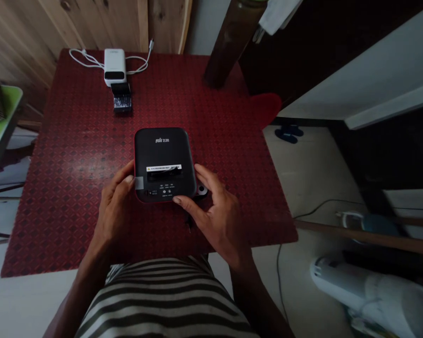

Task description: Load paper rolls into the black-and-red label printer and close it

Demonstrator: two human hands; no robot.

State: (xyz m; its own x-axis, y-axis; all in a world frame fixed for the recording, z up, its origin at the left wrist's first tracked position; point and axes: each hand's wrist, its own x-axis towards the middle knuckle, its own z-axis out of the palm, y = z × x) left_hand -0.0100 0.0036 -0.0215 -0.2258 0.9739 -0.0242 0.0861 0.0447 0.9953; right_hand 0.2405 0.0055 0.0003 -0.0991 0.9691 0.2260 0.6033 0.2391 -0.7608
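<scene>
A small black printer (164, 150) with rounded corners, a white logo and a red side edge is in front of me. A white warning strip crosses it above a dark slot, and small icons sit near its front edge. My left hand (114, 202) grips its left side, thumb at the edge by a clear tape tab. Around the front right corner curves my right hand (216, 209), its thumb on the front edge and its fingers along the right side. Partly hidden beside that hand is a dark part with a pale round piece (201, 189).
The red patterned table (74, 206) bears a white power bank (114, 63) with a white cable (141, 61), and a black folded piece (121, 99) below it. A dark brown cylinder (225, 51) stands at the back right. Blue slippers (287, 134) lie on the floor.
</scene>
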